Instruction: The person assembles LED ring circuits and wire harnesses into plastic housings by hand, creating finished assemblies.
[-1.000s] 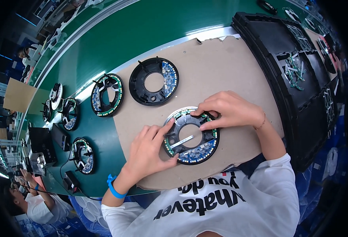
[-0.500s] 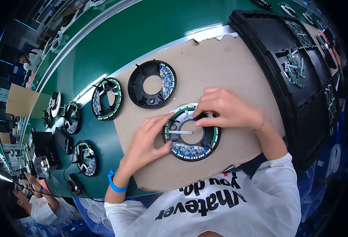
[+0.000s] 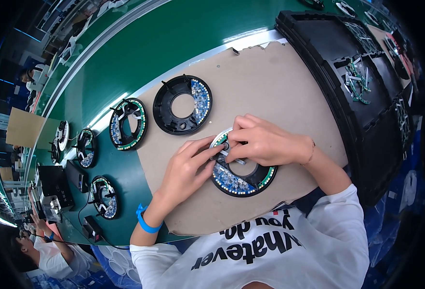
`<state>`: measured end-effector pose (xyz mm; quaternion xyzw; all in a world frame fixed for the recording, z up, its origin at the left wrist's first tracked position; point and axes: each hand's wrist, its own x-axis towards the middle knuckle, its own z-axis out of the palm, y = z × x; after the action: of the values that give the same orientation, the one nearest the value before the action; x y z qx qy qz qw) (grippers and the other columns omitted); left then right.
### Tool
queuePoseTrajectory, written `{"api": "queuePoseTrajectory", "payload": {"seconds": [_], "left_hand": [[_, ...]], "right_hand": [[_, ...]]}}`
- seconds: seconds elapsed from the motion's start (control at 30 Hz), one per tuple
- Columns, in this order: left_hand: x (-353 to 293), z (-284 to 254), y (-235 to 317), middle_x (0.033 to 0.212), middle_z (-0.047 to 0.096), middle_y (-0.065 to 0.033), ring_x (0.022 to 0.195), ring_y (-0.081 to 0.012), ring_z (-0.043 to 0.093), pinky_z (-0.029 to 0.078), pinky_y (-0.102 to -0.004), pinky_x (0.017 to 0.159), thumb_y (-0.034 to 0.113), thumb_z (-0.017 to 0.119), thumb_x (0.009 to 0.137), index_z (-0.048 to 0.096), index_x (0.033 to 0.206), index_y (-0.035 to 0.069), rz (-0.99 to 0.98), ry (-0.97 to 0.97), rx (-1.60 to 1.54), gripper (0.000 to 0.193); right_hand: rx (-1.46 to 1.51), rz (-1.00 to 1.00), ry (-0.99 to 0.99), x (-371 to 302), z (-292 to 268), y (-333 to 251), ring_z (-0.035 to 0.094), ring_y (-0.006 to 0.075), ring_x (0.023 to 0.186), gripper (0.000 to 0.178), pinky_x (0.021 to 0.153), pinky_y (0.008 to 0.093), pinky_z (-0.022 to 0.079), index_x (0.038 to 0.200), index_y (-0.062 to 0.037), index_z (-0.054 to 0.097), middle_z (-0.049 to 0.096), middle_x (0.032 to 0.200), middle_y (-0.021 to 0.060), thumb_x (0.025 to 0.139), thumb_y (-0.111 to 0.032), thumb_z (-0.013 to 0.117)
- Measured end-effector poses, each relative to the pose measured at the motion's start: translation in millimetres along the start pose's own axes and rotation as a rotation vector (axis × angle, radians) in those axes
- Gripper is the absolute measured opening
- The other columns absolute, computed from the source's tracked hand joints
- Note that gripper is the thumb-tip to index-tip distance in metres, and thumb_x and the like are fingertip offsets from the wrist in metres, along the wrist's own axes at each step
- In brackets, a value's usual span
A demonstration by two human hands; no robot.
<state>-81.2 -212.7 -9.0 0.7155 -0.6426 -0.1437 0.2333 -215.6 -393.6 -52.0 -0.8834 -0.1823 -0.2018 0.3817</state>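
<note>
A round black ring housing [image 3: 254, 169] lies on the cardboard before me, its lower left filled by a blue circuit board [image 3: 232, 181] and its rim lined with green LED strips [image 3: 266, 179]. A short white ribbon cable [image 3: 240, 161] crosses toward the ring's central hole. My left hand [image 3: 187, 166] grips the ring's left side, its fingertips reaching over the rim. Curled above the upper part, my right hand [image 3: 265, 143] has thumb and index finger pinched at the cable's left end. Their fingers partly hide the contact point.
Another black ring housing [image 3: 160, 110] sits farther off on the cardboard sheet [image 3: 270, 82]. Similar rings [image 3: 142, 126] stand to the left on the green table [image 3: 174, 33]. A black compartment tray [image 3: 313, 36] at the right holds green strips [image 3: 358, 79]. A co-worker [image 3: 53, 253] is at lower left.
The ring has turned clockwise and shifted slightly right. My right hand has moved left and down from the upper rim to the ribbon cable, and my left fingers reach farther over the ring.
</note>
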Motion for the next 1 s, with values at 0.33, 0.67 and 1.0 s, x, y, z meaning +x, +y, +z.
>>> {"api": "queuePoseTrajectory", "payload": {"seconds": [0.33, 0.67, 1.0], "left_hand": [[0.6, -0.9, -1.0, 0.113, 0.060, -0.0138, 0.099, -0.0291, 0.057, 0.047, -0.0363, 0.085, -0.001, 0.063, 0.072, 0.065, 0.111, 0.006, -0.051, -0.053, -0.027, 0.039], [-1.3, 1.4, -4.4, 0.112, 0.059, -0.0143, 0.098, -0.0291, 0.057, 0.047, -0.0360, 0.083, -0.001, 0.062, 0.073, 0.064, 0.110, 0.005, -0.046, -0.037, -0.066, 0.038], [-0.3, 2.2, -5.0, 0.109, 0.061, -0.0115, 0.095, -0.0277, 0.058, 0.047, -0.0364, 0.083, 0.002, 0.063, 0.074, 0.064, 0.108, 0.005, -0.034, -0.010, -0.058, 0.034]], "right_hand": [[-0.009, -0.024, 0.011, 1.0, 1.9, 4.0, 0.049, 0.0226, 0.086, 0.014, 0.079, 0.0331, 0.043, 0.084, -0.0065, 0.066, 0.054, 0.080, 0.0041, 0.074, -0.006, 0.057], [-0.017, -0.056, 0.083, 1.6, 9.5, 8.3, 0.051, 0.0211, 0.087, 0.008, 0.077, 0.0326, 0.041, 0.078, -0.0094, 0.064, 0.055, 0.076, 0.0011, 0.070, -0.011, 0.067], [0.008, -0.058, 0.113, 3.4, 11.0, 10.0, 0.052, 0.0214, 0.086, 0.011, 0.077, 0.0331, 0.042, 0.079, -0.0101, 0.065, 0.056, 0.077, 0.0007, 0.070, -0.014, 0.071]]}}
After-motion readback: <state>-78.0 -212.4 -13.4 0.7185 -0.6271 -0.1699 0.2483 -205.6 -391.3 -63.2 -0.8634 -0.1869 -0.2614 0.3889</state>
